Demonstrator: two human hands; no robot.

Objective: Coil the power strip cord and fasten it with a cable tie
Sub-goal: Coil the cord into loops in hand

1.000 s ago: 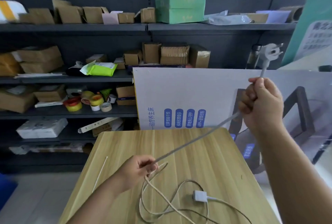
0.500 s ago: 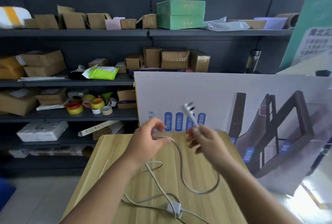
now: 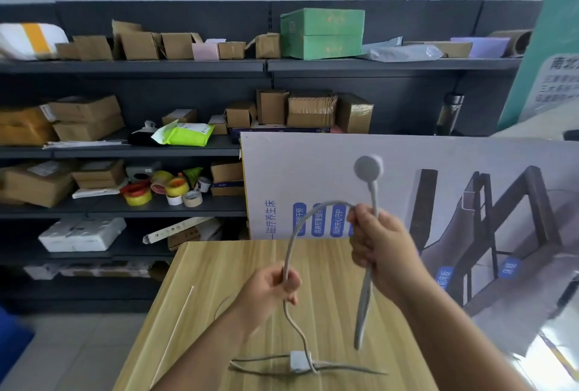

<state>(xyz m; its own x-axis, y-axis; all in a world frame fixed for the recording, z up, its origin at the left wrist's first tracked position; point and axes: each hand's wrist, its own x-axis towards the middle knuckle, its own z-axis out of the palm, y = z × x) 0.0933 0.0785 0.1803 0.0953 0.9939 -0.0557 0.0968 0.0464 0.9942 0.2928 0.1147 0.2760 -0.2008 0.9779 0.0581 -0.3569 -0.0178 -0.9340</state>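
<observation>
Gripping the cord (image 3: 313,212) near its plug (image 3: 368,167), the right hand (image 3: 380,245) holds the first loop upright. The left hand (image 3: 272,288) pinches the cord lower down, apparently feeding slack for another loop. The cable tie (image 3: 175,332) waits on the table (image 3: 219,265).

Left hand (image 3: 272,288): bare, low centre, fingers curled into fist, thumb up, forearm running down-left out of frame. Right hand (image 3: 377,241): bare, raised higher, closed fist, knuckles toward camera, forearm stretching to lower right.
</observation>
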